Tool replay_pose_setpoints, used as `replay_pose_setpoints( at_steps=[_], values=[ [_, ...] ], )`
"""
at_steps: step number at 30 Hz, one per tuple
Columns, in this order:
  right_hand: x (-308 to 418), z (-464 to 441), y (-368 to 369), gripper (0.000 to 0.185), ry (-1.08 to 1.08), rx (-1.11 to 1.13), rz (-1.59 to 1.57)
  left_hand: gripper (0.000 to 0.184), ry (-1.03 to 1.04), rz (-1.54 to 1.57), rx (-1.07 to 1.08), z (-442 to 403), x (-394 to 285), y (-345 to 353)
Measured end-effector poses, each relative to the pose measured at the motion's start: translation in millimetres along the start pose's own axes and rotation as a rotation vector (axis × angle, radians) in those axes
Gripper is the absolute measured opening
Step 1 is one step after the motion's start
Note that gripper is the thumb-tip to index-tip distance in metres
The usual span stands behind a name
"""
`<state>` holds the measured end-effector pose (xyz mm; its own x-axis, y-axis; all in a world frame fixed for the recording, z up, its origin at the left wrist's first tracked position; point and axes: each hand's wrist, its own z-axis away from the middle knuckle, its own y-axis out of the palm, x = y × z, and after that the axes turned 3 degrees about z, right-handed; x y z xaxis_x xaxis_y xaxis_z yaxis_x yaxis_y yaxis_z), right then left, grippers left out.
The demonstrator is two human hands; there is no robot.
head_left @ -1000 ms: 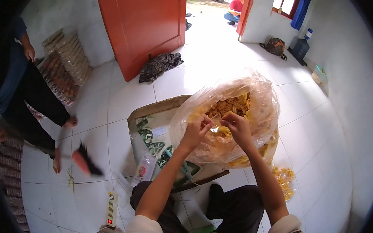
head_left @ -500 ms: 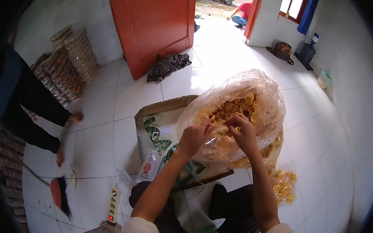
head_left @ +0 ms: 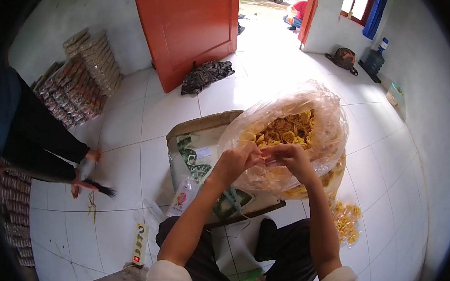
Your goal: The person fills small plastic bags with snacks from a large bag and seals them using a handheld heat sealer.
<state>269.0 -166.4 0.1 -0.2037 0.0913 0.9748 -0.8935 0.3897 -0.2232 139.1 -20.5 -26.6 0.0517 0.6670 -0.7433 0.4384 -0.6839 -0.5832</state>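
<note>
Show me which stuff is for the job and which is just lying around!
Seems part of the job:
- big plastic bag, by the left hand and right hand
- yellow snacks inside it
- probably the floor snacks too

Probably just lying around:
- backpack by the wall
- blue water bottle
- crumpled dark bundle by the door

Cream sleeves (head_left: 167,280) — dark trousers (head_left: 288,247)

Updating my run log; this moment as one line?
left hand and right hand: fingertips close together, grip unclear | plastic bag: open, yellow pieces inside | standing person: broom near feet
</note>
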Motion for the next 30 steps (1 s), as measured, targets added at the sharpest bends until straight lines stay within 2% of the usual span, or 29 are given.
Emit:
replay_pose_setpoints(
  at_steps=[2,5,7,8,10,15,17,21,23,24,26,30],
  values=[
    [0,1,-2,0.025,0.030,0.031,-0.021,0.026,-0.048,0.092,0.052,-1,3,-5],
    [0,3,-8,0.025,0.043,0.111,-0.122,0.025,0.033,0.237,0.139,1,18,-13],
    [1,5,-14,0.027,0.059,0.078,-0.175,0.023,-0.114,0.396,0.203,5,21,-23],
    [1,5,-15,0.027,0.059,0.079,-0.177,0.023,-0.116,0.395,0.203,6,22,-27],
    [1,5,-15,0.026,0.079,0.071,-0.246,0.023,-0.280,0.379,0.197,8,14,-36],
    [1,1,-13,0.027,0.072,0.098,-0.231,0.021,-0.240,0.244,0.197,14,14,-39],
    [2,1,-12,0.028,0.077,0.110,-0.244,0.017,0.160,-0.003,0.089,16,23,-38],
    [-5,-2,-15,0.028,0.101,0.047,-0.177,0.011,0.264,-0.167,0.011,18,21,-40],
    [-8,-2,-16,0.028,0.112,0.017,-0.131,0.013,0.140,0.044,0.018,19,22,-42],
    [-7,-2,-17,0.028,0.102,0.026,-0.153,0.013,0.140,0.044,0.018,18,19,-46],
    [-7,-2,-18,0.028,0.095,0.036,-0.175,0.020,-0.211,0.137,0.144,18,13,-56],
    [-6,2,-26,0.027,0.067,-0.017,-0.188,0.023,-0.253,0.349,0.046,18,29,-55]
  ],
)
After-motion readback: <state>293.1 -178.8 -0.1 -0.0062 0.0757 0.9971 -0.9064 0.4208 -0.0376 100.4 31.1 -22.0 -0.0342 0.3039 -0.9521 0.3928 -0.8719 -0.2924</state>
